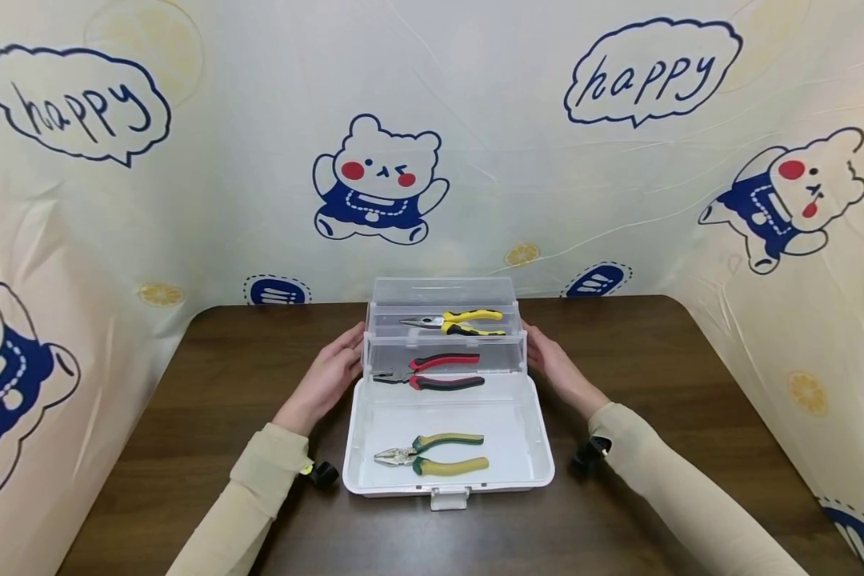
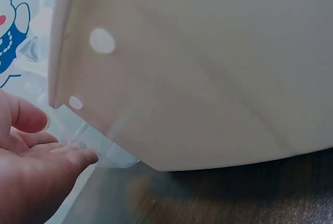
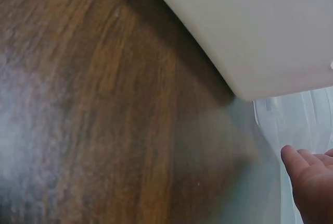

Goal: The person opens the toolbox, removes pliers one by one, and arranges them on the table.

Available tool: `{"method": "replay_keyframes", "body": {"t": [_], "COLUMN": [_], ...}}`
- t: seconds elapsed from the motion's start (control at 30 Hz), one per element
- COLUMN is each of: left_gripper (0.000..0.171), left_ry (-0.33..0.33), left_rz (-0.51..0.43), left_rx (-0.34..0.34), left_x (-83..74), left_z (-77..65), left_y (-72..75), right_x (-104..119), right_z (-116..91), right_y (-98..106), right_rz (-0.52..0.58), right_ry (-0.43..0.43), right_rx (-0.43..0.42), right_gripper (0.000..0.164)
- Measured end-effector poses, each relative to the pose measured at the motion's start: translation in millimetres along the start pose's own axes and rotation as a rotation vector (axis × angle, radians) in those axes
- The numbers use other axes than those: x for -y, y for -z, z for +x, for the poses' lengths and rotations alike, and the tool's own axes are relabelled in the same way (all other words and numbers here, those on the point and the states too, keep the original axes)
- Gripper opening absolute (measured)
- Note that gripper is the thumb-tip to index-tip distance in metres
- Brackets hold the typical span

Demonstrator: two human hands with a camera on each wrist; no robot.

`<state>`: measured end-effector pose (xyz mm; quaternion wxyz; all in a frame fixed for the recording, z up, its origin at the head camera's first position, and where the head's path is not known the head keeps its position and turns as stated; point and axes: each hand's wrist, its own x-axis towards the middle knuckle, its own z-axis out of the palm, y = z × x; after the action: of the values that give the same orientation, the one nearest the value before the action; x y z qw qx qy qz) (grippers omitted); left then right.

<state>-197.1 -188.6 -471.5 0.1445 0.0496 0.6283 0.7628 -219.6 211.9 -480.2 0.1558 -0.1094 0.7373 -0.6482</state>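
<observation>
With fingers straight, the left hand (image 1: 327, 372) at nine o'clock and right hand (image 1: 558, 368) at three sit by the white box's (image 1: 504, 420) clear lid (image 1: 442, 292), perhaps to steady it, while green pliers (image 1: 446, 466) lie inside at six.

Dark wood-grain table (image 1: 202, 392) — enclosed at rear and sides by pale cloth (image 1: 504, 80) — printed with bears (image 1: 379, 180), "happy" bubbles (image 1: 651, 76).

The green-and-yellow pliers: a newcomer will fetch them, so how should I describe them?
On the brown table is an open box. These pliers lie in its white base, nearest the front latch. Their handles are green and dull yellow, unlike the red-and-black pair and yellow-and-black pair behind.
</observation>
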Motion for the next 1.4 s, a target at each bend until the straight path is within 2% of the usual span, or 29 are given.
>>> {"method": "replay_keyframes", "body": {"t": [0.27,0.47,0.7,0.87,1.03,1.2,1.4], "left_gripper": [0.057,0.055,0.053,0.051,0.049,0.045,0.043], "left_ry": [-0.010,-0.005,0.011,0.035,0.056,0.050,0.044], "left_rz": [0.021,0.054,0.120,0.185,0.274,0.357,0.430], "left_rx": [-0.022,-0.046,-0.079,-0.085,-0.109,-0.135,-0.130], "left_x": [2.8,2.2,0.6,-2.4,-8.1,-11.8,-13.7], "left_z": [1.3,1.1,-2.7,-13.3,-26.9,-41.7,-61.5], "left_y": [-0.2,-2.2,-0.6,0.9,-0.9,-2.5,-5.5], "right_x": [-1,-1,-1,-1,2,11,19], "right_z": [1,1,-2,-5,-15,-28,-39], "right_y": [-1,2,3,4,5,4,3], "right_rz": [0.032,-0.029,-0.044,-0.108,-0.201,-0.237,-0.314], "right_ry": [-0.005,-0.023,0.042,0.063,0.096,0.149,0.200], "right_rx": [0.012,-0.003,0.012,-0.026,-0.108,-0.160,-0.210], "right_gripper": [0.069,0.073,0.072,0.070,0.065,0.056,0.046]}}
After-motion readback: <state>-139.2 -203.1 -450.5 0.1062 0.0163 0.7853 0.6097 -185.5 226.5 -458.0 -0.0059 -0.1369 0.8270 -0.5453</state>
